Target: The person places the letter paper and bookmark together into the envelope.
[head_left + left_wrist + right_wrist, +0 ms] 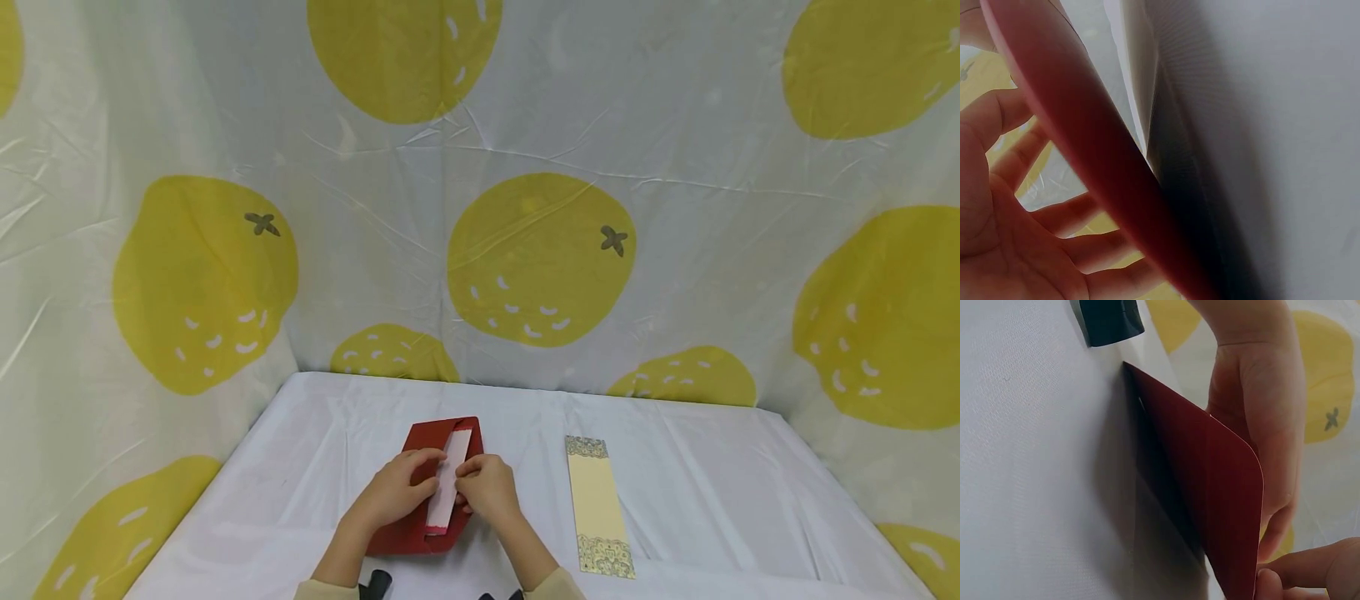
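Observation:
A red paper folder (408, 533) lies on the table in the head view, its edges folded up. A long white strip with pink ends (441, 510) lies lengthwise in it. My left hand (393, 492) is over the folder's left side, its thumb and forefinger reaching to the strip with a gap between them. In the left wrist view the spread left fingers (1072, 215) are beside the red edge. My right hand (491, 487) pinches at the strip's right edge, over the folder's right flap. The right wrist view shows its fingertips (1269, 581) close at the flap's (1210, 469) edge.
To the right, a cream card strip (596, 492) with ornate patterned ends lies flat on the white tablecloth (705, 517). A white curtain with yellow fruit prints (540, 258) hangs behind and at the sides. A dark cylindrical piece (380, 583) shows near the left wrist.

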Demonstrator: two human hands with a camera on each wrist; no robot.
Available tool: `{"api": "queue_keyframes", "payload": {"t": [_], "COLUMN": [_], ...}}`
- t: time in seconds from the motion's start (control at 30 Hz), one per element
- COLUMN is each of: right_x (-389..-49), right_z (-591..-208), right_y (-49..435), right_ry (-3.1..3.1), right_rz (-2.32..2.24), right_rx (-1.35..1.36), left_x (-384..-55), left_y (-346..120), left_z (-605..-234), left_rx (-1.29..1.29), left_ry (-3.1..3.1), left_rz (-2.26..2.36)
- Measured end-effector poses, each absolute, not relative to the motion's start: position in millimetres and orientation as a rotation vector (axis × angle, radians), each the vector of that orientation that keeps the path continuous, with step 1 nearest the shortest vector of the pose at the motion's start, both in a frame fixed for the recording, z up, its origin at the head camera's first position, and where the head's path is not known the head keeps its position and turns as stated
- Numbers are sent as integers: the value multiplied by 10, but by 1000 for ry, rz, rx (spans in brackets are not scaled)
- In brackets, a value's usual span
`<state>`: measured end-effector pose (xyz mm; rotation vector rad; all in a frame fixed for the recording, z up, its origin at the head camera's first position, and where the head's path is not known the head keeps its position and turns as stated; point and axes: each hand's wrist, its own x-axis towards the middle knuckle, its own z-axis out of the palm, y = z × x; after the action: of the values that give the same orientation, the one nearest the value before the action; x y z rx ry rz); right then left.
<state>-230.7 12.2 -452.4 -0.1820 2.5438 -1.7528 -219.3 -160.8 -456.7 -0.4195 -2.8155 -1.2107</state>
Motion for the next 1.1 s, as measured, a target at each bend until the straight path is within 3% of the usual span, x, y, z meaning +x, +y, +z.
{"api": "queue_keyframes", "payload": {"t": [1.1], "right_x": [-2330], "right_z": [-4597], "right_y": [-44], "right_ry": [2466], "right_rz": [-1811], "right_rx": [-238], "left_x": [-2207], "left_y": [-1621], "left_z": [-4572], "left_rx": [-457], "left_ry": [-2803], "left_rz": [-1197]}}
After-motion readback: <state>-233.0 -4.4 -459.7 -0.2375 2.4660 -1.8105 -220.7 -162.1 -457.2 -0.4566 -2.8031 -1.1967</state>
